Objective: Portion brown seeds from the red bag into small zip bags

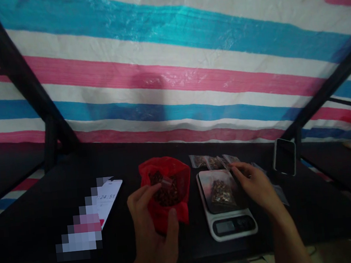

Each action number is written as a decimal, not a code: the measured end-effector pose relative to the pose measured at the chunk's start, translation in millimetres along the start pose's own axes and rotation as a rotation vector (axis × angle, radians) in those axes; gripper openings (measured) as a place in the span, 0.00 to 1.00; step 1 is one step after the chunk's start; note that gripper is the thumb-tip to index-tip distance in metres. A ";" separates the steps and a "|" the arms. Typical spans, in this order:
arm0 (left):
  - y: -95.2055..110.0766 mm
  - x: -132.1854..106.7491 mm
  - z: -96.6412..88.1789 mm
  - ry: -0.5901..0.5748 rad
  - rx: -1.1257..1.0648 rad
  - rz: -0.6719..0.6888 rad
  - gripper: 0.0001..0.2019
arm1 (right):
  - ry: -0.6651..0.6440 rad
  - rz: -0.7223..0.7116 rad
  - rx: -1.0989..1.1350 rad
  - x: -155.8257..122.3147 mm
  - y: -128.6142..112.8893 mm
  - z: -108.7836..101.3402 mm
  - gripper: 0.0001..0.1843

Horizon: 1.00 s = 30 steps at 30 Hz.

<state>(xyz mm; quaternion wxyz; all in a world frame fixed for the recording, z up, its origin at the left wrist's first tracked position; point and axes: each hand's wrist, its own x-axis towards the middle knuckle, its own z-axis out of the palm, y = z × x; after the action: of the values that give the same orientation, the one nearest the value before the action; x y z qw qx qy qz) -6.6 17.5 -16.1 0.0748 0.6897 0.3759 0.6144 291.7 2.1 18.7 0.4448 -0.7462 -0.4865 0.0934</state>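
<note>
A red bag (179, 170) stands with its mouth wide, holding small brown pieces (159, 195) whose kind I cannot make out. On top of them lies a small clear plastic item (167, 182). My left hand (154, 228) is at the bag's near side, thumb and forefinger apart, with nothing visibly gripped. A white kitchen scale (213, 221) with a dark plate is to the right. On it rests a clear plastic bag (222, 193) partly filled with similar brown pieces. My right hand (255, 181) pinches at this bag's upper edge; the exact contact is partly hidden.
Several small filled clear bags (211, 162) lie behind the scale. More clear plastic (281, 193) lies right of my right hand. A lit phone (110, 199) is at left, a dark-screened phone (285, 157) at right. Black frame bars and a striped sheet (170, 82) bound the black table (112, 253).
</note>
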 end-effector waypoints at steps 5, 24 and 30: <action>-3.3 -1.8 0.8 -0.020 0.001 0.034 0.23 | 0.122 0.022 -0.009 1.4 5.3 -3.4 0.26; -12.9 2.6 -5.4 -0.012 0.039 0.015 0.22 | 0.137 0.013 0.066 2.4 -1.7 6.7 0.23; -2.9 5.3 -3.1 0.032 0.039 -0.008 0.18 | 0.057 -0.010 0.041 2.8 1.8 9.7 0.18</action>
<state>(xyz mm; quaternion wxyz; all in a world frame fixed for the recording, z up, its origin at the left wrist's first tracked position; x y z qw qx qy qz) -10.8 21.7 -12.8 0.0580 0.6797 0.3916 0.6175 288.8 9.7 12.4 0.4741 -0.7368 -0.4754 0.0795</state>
